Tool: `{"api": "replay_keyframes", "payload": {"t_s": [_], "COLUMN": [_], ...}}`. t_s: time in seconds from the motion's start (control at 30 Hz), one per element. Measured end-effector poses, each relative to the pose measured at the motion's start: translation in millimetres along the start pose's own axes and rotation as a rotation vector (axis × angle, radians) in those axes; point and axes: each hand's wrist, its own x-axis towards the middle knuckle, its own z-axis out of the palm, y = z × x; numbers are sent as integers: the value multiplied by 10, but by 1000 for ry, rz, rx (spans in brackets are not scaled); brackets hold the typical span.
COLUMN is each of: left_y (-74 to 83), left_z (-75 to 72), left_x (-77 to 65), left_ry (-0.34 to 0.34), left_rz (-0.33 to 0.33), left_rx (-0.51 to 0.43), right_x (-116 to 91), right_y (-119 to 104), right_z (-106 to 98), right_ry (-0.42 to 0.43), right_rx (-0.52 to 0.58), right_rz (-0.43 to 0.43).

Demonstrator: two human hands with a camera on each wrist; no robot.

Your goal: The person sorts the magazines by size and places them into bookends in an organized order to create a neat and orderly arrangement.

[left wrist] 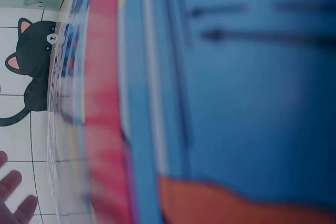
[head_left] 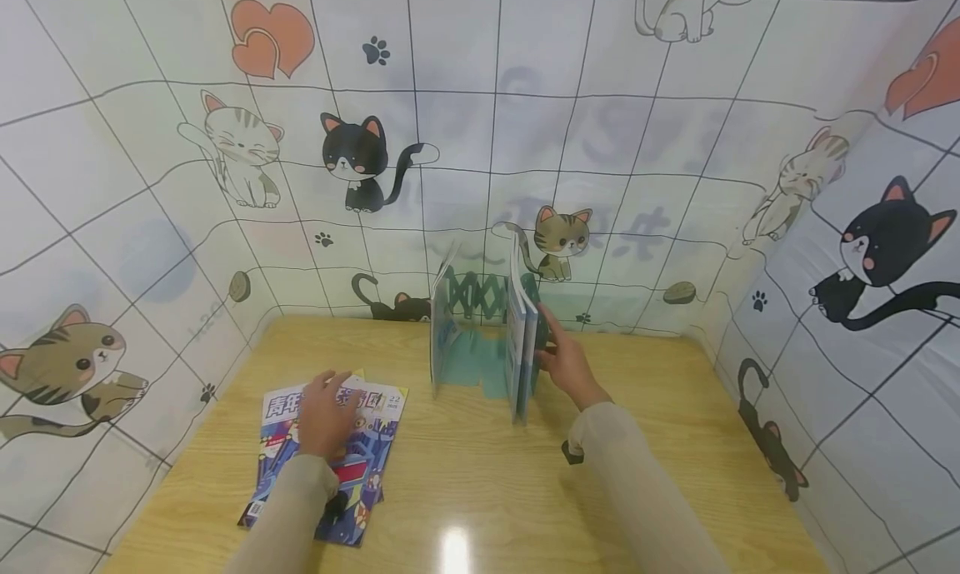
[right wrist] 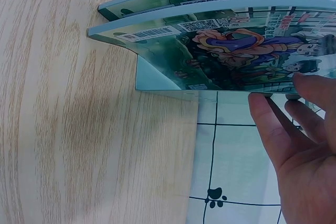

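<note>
On the table a green expandable book rack (head_left: 472, 366) stands with a zigzag lattice at its back. A pair of upright magazines (right wrist: 252, 51) stands at its right side, one with an illustrated cover and barcode. My right hand (head_left: 573, 370) touches this side from the right, fingers extended at the far edge and thumb by the cover. To the left, overlapping magazines (head_left: 375, 449) with blue covers lie flat. Over their upper part is my left hand (head_left: 327, 416), its fingers loosely bent; in the left wrist view only some fingertips (left wrist: 16, 192) show beside the blurred cover.
The wooden table (head_left: 450, 474) meets a cat-print cloth wall (head_left: 465, 141) behind the rack and at both sides. A thin upright panel (head_left: 438, 341) forms the rack's left side. Bare wood lies between the flat magazines and the right forearm.
</note>
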Motion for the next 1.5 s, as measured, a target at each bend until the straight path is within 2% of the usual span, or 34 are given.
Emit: {"api": "replay_keyframes", "payload": {"t_s": [0.2, 0.47, 0.73, 0.87, 0.97, 1.13, 1.2, 1.27, 1.43, 1.5], "left_y": [-41, -97, -129, -173, -94, 175, 213, 136, -213, -283], "left_z": [-29, -20, -66, -74, -153, -402, -454, -421, -239, -213], "left_x": [-29, -97, -142, -120, -135, -201, -203, -169, -45, -20], "left_ry": [-28, -61, -173, -212, -231, -247, -252, -252, -252, -245], "left_rz": [-14, -42, -122, -137, -147, -149, -145, -137, -115, -108], "left_rx": [90, 121, 121, 164, 191, 199, 198, 199, 193, 182], "right_x": [-7, -17, -9, 2, 8, 18, 19, 17, 12, 9], "right_y": [-3, -10, -19, -19, -19, -23, -23, -21, -25, -22], "right_z": [0, 2, -6, -4, -6, -10, -9, -7, -5, -4], "right_ry": [3, 9, 5, 9, 7, 7, 8, 6, 1, 4], "right_rx": [-3, -32, -49, -55, -52, -41, -34, -29, -19, -27], "right_rz": [-11, -5, 18, 16, 10, -9, -14, -11, 11, 17]}}
